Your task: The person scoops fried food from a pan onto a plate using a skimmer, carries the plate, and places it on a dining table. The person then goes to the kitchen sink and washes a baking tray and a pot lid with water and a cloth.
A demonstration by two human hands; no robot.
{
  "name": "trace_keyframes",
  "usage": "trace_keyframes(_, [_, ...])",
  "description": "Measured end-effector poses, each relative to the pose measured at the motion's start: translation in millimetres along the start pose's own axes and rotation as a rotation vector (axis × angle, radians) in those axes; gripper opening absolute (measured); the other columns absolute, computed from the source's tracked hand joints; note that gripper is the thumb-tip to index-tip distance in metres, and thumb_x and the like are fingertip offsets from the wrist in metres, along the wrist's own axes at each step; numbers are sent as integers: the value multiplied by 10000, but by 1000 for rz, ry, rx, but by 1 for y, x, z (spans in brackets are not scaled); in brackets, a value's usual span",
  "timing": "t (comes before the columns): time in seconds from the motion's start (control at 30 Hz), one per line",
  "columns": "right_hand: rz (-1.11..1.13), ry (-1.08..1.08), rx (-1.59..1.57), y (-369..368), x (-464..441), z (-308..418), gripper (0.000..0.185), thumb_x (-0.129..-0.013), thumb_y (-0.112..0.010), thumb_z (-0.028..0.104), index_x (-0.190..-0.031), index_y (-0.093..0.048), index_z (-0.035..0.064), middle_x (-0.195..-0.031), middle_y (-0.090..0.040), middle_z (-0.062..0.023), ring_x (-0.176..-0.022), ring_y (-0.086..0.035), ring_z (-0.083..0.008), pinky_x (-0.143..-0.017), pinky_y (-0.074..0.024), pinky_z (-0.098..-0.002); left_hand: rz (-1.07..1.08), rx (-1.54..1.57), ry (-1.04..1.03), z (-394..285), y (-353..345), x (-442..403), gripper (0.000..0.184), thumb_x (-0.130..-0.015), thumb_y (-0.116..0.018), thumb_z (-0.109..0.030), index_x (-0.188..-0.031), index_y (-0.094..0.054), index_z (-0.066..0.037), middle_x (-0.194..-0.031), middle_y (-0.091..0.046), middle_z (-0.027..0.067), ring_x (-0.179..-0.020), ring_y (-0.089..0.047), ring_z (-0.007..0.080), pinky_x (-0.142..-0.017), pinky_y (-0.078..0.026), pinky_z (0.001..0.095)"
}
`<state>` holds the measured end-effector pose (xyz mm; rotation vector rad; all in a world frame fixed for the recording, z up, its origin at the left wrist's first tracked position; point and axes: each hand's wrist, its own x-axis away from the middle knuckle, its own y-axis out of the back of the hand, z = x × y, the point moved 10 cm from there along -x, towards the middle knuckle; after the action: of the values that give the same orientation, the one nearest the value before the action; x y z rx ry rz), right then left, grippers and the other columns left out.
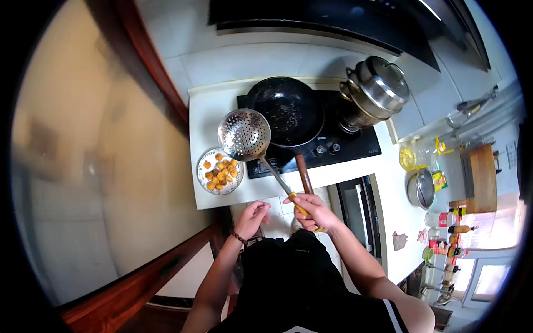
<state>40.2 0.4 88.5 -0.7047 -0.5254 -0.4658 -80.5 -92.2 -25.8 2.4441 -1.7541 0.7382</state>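
Note:
My right hand (315,213) is closed round the yellow handle of a perforated metal skimmer (245,135). The skimmer's round bowl is raised over the left edge of a black frying pan (288,111), and no food shows in it. My left hand (253,218), with a beaded bracelet at the wrist, hovers in front of the counter edge. Its fingers are loosely bent and somewhat apart, with nothing visible in them. A patterned plate (202,182) of golden-brown fried pieces (221,173) rests on the counter, left of the hob. Dark specks and an oily shine show inside the pan.
The black hob (350,145) also carries a steel steamer pot (377,89) with a glass lid. A brown pan handle (303,173) juts toward me. Along the right counter are a metal strainer (423,188), an oil bottle (413,157) and several condiment bottles (444,220).

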Motion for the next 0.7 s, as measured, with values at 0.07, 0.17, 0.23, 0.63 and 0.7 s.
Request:
trace_keyframes(0.07, [40,93,-34,17,30,19,306,-1077,-438,274,-1229,-573,44,-633,-374,39,-401,-252,-22,-348,-182,-195,97,-55,-29,-20,-25,0,228,-1041,-517,-161,-1194,-588,-7,-923,-667,53,-757,-646,112,-720,-530,246])
trace_keyframes(0.17, [-48,194,-5,66,88,42,300,-1068,-453,232,-1265,-556,31,-635,-374,43,-395,-260,-16,-350,-185,-191,165,-74,-109,-64,-85,-5,235,-1033,-523,-133,-1224,-582,-10,-974,-678,74,-786,-661,124,-743,-539,252])
trace_keyframes(0.23, [-125,264,42,110,134,51,283,-1059,-467,202,-1261,-556,25,-620,-374,50,-394,-277,-15,-352,-192,-194,227,-172,-147,-80,-134,-12,256,-1027,-532,-124,-1254,-573,-12,-1032,-679,92,-828,-670,134,-765,-544,254])
trace_keyframes(0.63, [-540,348,-52,379,309,-5,173,-1001,-561,103,-1155,-577,26,-609,-408,37,-379,-282,-32,-340,-200,-226,-448,-778,-260,52,-236,-237,331,-853,-755,-338,-1025,-650,-75,-867,-725,100,-811,-703,287,-740,-548,385])
trace_keyframes(0.7, [-556,321,-62,403,308,-12,184,-999,-574,114,-1159,-581,24,-611,-429,33,-394,-304,-38,-350,-230,-233,-707,-842,-169,51,-204,-259,341,-820,-788,-301,-1035,-660,-70,-797,-720,104,-823,-706,294,-751,-557,399])
